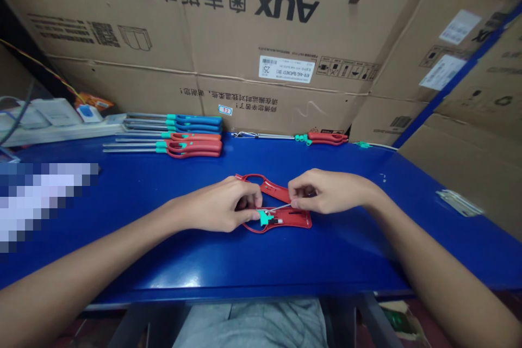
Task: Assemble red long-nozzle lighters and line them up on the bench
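A red gas-lighter shell half [299,219] lies on the blue table, its hollow side up, with a second red shell half [275,190] just behind it. My left hand [230,204] pinches a teal trigger piece [266,218] over the front half. From beside that piece a thin pale wire [281,207] runs right to my right hand [316,191], whose thumb and fingers are closed on its end. A small black and white part [278,221] sits by the trigger. My left fingertips partly hide the trigger.
Behind on the left lie stacked blue lighters [199,124] and red lighters [196,148]. Red shells with metal rods [326,137] lie at the back beside a cardboard wall [228,38]. A power strip [89,133] is at far left, and flat pale pieces [460,203] lie at right.
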Demonstrator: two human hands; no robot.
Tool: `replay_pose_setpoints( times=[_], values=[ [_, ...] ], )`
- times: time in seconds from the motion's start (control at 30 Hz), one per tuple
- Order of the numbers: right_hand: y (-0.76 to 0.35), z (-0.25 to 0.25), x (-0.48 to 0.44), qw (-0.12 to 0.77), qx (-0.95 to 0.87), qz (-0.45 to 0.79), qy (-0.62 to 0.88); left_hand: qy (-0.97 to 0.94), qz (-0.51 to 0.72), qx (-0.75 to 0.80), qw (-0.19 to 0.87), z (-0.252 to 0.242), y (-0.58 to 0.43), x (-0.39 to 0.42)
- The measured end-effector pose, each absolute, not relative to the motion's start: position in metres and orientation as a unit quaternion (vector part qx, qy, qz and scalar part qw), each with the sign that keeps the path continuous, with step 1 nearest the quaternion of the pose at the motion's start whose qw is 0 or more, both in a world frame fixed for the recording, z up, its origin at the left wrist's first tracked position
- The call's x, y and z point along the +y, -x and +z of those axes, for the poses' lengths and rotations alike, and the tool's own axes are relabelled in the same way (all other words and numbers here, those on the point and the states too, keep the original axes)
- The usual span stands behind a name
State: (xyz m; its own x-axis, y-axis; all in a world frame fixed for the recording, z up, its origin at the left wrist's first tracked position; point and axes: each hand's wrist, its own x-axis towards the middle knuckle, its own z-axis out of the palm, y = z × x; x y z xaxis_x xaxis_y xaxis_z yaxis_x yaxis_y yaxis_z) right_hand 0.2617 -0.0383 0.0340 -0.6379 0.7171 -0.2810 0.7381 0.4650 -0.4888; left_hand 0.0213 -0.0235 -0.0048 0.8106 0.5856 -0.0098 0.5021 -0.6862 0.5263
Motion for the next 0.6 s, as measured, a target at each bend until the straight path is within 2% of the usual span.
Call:
replay_pose_setpoints(
  times=[0.17, 0.6],
  values=[
    [-0.2591, 0.0327, -0.0407, 0.005, 0.872, -0.248, -0.423, -0.913, 0.095, 0.291, 0.270, -0.0046, -0.0214, -0.0234],
    [-0.2596, 0.0340, -0.0423, 0.015, 0.871, -0.254, -0.420, -0.924, 0.090, 0.256, 0.268, -0.0037, -0.0202, -0.0258]
  ],
)
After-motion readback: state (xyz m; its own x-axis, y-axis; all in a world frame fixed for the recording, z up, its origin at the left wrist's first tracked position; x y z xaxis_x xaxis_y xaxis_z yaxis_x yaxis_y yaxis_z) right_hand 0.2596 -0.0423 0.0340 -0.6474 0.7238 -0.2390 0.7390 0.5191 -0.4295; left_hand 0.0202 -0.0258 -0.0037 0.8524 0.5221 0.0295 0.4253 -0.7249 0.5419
